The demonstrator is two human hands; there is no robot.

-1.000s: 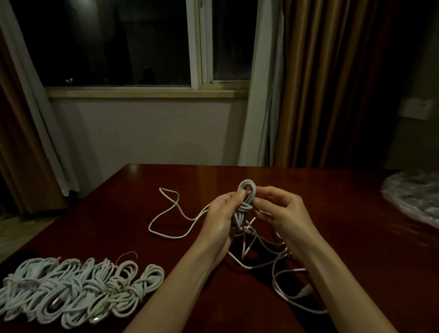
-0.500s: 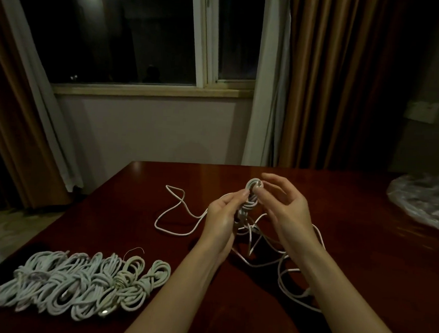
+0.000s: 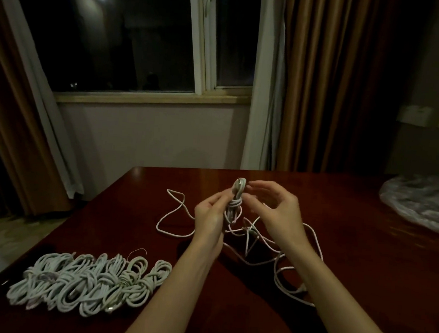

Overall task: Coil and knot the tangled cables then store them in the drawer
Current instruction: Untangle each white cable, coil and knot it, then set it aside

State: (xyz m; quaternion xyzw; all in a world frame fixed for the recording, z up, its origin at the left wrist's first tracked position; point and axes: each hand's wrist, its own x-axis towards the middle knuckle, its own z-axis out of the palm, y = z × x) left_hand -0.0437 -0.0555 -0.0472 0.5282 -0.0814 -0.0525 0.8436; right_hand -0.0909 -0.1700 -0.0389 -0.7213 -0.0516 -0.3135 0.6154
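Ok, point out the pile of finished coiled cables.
In the head view the pile of coiled cables lies on the table at its near-left corner, left of the left forearm and apart from the loose cable.
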